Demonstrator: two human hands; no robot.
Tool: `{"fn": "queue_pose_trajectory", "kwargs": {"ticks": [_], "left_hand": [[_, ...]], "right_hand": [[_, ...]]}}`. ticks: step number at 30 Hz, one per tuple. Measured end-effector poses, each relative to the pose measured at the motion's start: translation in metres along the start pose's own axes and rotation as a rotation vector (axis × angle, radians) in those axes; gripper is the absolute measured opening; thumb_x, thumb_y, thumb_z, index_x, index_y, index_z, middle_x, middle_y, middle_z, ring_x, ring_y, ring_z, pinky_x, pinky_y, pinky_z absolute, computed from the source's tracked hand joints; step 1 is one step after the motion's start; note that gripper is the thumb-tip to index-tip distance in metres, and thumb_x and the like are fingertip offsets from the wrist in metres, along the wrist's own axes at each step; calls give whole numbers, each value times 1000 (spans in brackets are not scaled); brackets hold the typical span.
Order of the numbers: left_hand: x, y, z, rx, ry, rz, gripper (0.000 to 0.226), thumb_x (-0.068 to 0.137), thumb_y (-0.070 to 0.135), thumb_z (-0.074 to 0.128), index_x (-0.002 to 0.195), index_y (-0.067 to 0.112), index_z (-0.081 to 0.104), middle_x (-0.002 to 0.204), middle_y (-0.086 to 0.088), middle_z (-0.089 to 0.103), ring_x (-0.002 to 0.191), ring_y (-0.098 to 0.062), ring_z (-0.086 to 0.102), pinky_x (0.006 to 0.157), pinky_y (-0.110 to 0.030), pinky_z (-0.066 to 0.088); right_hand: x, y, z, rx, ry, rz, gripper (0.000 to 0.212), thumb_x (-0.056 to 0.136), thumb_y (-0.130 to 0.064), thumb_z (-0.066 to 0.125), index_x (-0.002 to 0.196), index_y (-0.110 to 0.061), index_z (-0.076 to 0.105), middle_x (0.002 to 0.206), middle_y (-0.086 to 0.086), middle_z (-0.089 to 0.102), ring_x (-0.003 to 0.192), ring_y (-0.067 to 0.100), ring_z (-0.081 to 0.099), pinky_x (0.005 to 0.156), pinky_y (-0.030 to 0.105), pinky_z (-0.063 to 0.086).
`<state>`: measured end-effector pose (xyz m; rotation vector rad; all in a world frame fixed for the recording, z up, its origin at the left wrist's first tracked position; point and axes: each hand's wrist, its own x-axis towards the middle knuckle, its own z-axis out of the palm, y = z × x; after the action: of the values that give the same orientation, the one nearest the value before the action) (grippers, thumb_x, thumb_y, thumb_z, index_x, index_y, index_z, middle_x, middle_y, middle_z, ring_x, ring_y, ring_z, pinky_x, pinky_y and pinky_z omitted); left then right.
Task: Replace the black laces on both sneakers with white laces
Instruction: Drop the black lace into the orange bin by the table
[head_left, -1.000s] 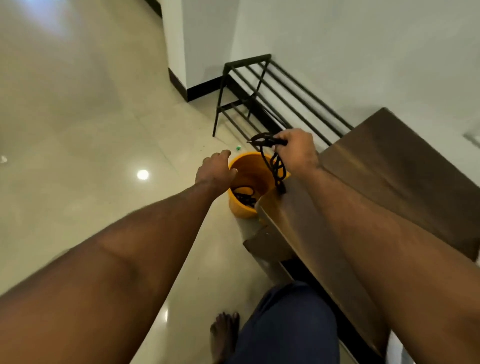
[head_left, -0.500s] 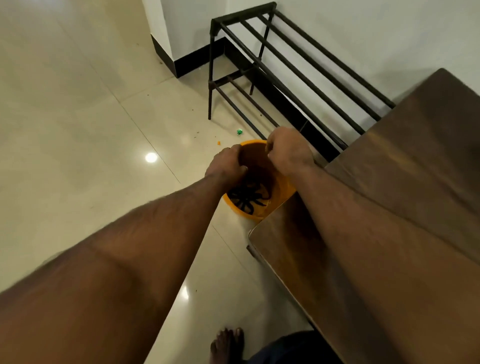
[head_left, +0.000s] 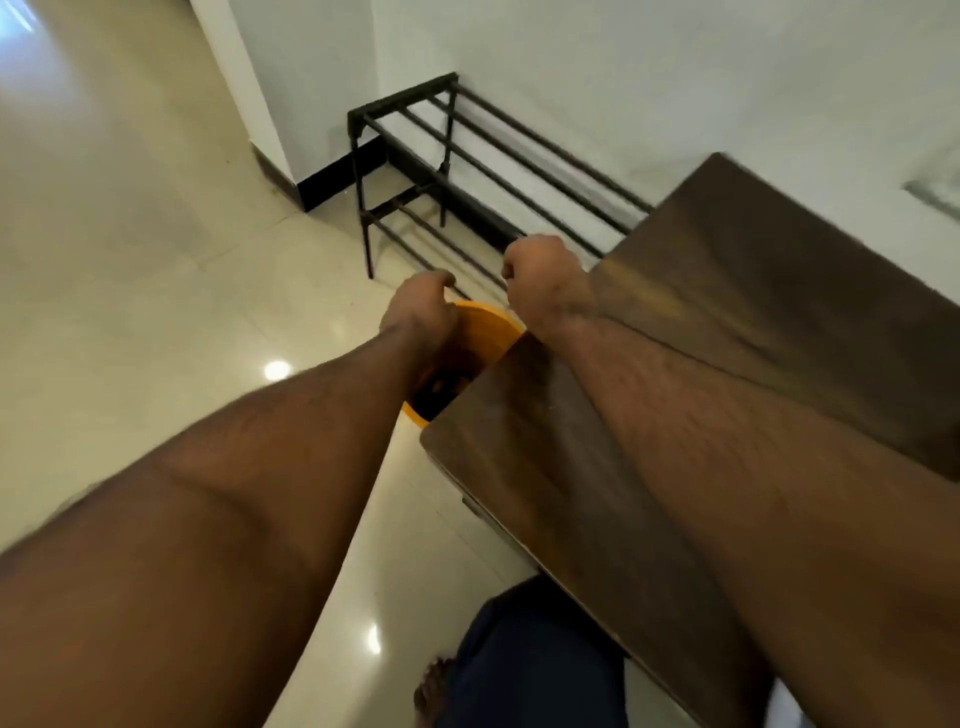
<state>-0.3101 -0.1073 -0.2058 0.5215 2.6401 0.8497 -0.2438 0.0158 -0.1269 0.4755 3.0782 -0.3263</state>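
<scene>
From the head camera, both arms reach out over an orange bucket (head_left: 485, 332) on the floor beside a brown table (head_left: 727, 322). The left hand (head_left: 418, 312) and right hand (head_left: 540, 275) are curled into fists, holding nothing. Something dark (maybe the black laces (head_left: 441, 387), too blurry to tell) lies inside the bucket.

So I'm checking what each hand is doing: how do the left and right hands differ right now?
The left hand sits at the rim of the orange bucket, fingers curled over its edge; the right hand is raised above and beyond the bucket, touching nothing visible. The left hand is lower and nearer the camera; the right sits by the wooden table. Both have curled fingers, and no lace shows in either.
</scene>
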Motion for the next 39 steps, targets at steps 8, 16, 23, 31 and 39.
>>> {"fn": "queue_pose_trajectory", "kwargs": {"ticks": [8, 16, 23, 31, 39], "left_hand": [[-83, 167, -12, 93, -9, 386, 42, 90, 20, 55, 132, 19, 59, 131, -8, 60, 121, -28, 55, 101, -37, 46], [-259, 331, 70, 92, -177, 803, 41, 90, 17, 56, 131, 8, 58, 129, -12, 61, 121, -27, 55, 102, -34, 43], [-387, 384, 168, 118, -394, 1051, 39, 92, 16, 56, 130, 8, 59, 132, -12, 60, 124, -28, 53, 103, -29, 36], [-427, 374, 248, 233, -601, 1007, 67, 80, 14, 57, 145, 21, 41, 156, -5, 33, 144, -24, 29, 118, -38, 24], [-431, 354, 274, 53, -627, 858, 56, 93, 24, 47, 148, 18, 38, 161, -3, 23, 145, -24, 24, 118, -38, 19]], "right_hand": [[-139, 97, -130, 32, 170, 248, 29, 87, -2, 48, 109, -6, 66, 117, 17, 62, 108, 34, 60, 92, 37, 49], [-349, 210, -194, 38, 392, 530, 23, 83, 2, 50, 94, -3, 70, 100, 16, 68, 94, 33, 64, 80, 33, 49], [-524, 298, -185, 139, 381, 763, 14, 80, -5, 63, 87, -9, 74, 97, 10, 72, 95, 26, 66, 80, 25, 46], [-588, 333, -118, 276, 152, 924, 18, 83, 0, 64, 95, -10, 74, 102, 6, 71, 95, 17, 65, 83, 27, 51], [-574, 338, -69, 237, -157, 1030, 41, 86, -17, 68, 125, -17, 55, 124, 8, 59, 110, 27, 59, 93, 43, 52]]}}
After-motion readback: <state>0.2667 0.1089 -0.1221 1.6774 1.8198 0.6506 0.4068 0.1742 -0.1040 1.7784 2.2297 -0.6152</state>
